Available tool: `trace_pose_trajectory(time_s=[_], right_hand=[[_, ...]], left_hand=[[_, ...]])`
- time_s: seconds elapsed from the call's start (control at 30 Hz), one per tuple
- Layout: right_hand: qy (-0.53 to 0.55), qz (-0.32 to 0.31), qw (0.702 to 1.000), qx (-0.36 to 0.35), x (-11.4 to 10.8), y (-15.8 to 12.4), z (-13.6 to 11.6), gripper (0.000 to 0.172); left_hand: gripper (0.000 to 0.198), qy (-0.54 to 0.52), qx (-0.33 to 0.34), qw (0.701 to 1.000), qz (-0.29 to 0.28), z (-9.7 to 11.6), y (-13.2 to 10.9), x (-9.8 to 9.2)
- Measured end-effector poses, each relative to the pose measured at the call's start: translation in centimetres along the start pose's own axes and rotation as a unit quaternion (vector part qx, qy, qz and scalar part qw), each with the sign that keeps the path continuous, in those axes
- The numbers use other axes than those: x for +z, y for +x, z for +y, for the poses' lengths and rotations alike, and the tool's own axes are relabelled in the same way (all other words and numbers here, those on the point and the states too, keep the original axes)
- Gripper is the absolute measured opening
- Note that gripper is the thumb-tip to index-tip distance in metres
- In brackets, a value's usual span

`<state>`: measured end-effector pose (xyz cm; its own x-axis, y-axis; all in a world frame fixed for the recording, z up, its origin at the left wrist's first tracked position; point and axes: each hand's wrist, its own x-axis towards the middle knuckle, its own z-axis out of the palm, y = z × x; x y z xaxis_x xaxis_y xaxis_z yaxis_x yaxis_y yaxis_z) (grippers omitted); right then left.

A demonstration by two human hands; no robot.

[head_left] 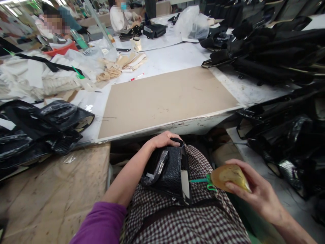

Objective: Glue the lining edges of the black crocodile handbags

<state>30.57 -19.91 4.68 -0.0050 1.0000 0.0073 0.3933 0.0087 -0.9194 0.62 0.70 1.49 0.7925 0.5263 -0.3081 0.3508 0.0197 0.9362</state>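
Observation:
A black crocodile-textured bag piece [173,166] lies on the checked cloth over my lap, with a plastic-wrapped handle on its left side. My left hand [166,139] grips its far edge, the fingers curled over black material. In my right hand [250,184] is a yellowish glue bottle [225,177], held on its side between thumb and fingers. The bottle's green nozzle points left, its tip at or very near the pale strip [185,184] along the bag piece's right edge. Whether the tip touches it I cannot tell.
Ahead stands a white table with a brown board [165,98]. Black bag pieces lie at the left [43,125] and in a large pile [279,51] at the right. A red pen [136,77] and cloth scraps [122,66] lie beyond the board. People sit farther back.

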Motion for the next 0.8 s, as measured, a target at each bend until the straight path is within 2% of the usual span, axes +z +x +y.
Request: trace_pose_trajectory(time_s=[0.17,0.4,0.63,0.8], right_hand=[[0.014,-0.028,0.999,0.028,-0.3,-0.8,-0.2,0.04],[0.047,-0.067,0.99,0.114,-0.2,-1.9,0.4,0.044],[0.023,0.022,0.997,0.071,0.3,-1.4,0.9,0.043],[0.026,-0.012,0.996,0.084,0.0,-2.0,0.4,0.041]], left_hand=[[0.022,0.008,0.0,1.0,-0.001,-0.1,0.1,0.0],[0.021,0.021,0.005,1.0,-0.003,0.0,0.2,0.0],[0.02,0.018,0.006,1.0,0.006,0.1,0.2,0.1],[0.019,0.013,0.006,1.0,0.015,0.1,0.2,0.1]])
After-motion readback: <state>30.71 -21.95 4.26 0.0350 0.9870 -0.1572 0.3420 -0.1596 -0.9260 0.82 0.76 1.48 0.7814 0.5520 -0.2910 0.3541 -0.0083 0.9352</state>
